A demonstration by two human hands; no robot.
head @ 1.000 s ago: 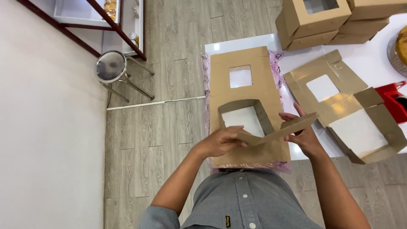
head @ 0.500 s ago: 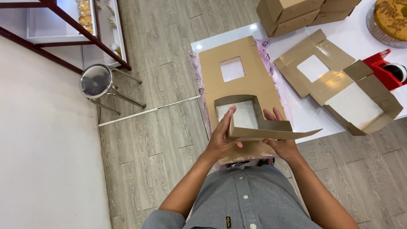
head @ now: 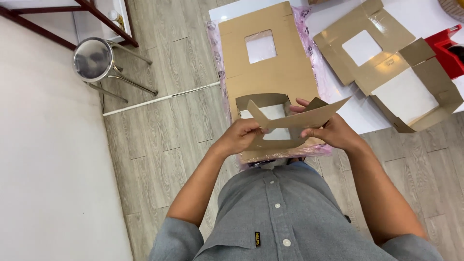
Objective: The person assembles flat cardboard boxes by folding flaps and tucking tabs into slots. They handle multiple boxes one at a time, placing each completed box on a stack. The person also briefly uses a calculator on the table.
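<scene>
A brown cardboard box blank point(head: 270, 72) with a square window lies flat on a stack wrapped in pink plastic, at the near corner of a white table point(head: 348, 111). Its near end is partly folded up into low walls. My left hand point(head: 241, 137) grips the near left wall and the lower end of a long side flap point(head: 299, 118). My right hand point(head: 331, 130) holds the same flap further right, fingers curled over it. The flap is raised and slants across the folded part.
A second windowed box point(head: 391, 72), half folded, lies open on the table to the right. A red object point(head: 452, 48) sits at the right edge. A round metal stool point(head: 94, 60) and a red-framed shelf point(head: 104, 19) stand on the wooden floor to the left.
Both hands have lifted the long flap higher and turned it across the folded end of the box. The view has shifted so the table sits higher in the picture.
</scene>
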